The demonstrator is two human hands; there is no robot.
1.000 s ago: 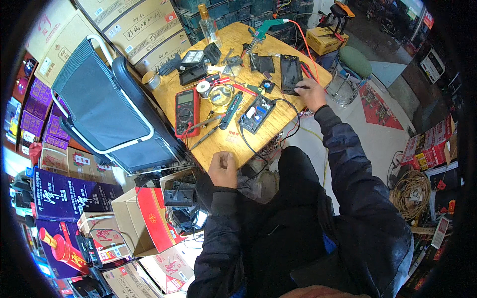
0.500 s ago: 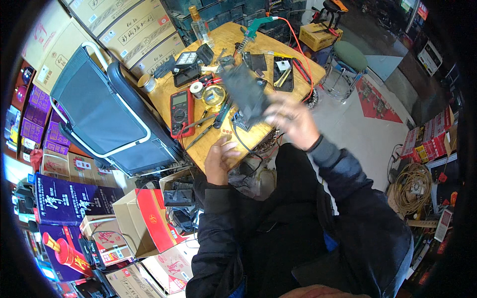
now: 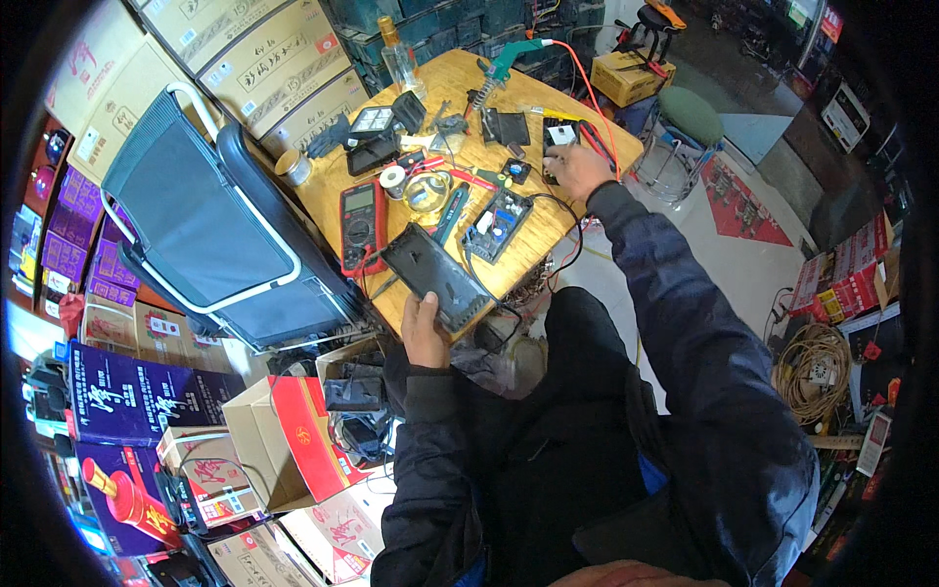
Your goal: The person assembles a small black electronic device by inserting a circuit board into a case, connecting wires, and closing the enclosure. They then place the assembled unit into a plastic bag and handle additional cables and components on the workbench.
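Yellow wooden table [image 3: 452, 72], red meter [image 3: 362, 233] near the left edge, roll of wire [image 3: 393, 179] just beside it, clear bottle [image 3: 400, 65] by the far edge, open black box [image 3: 499, 224] by the near edge, black tray [image 3: 559, 120] by the right corner.

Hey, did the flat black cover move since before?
Yes, the black cover moved left and down the picture: from far right of the red multimeter to just beside its near end, at the left hand.

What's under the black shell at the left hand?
Wooden table shows on either side of the black shell in the left hand. Anything directly beneath it is covered; can't tell.
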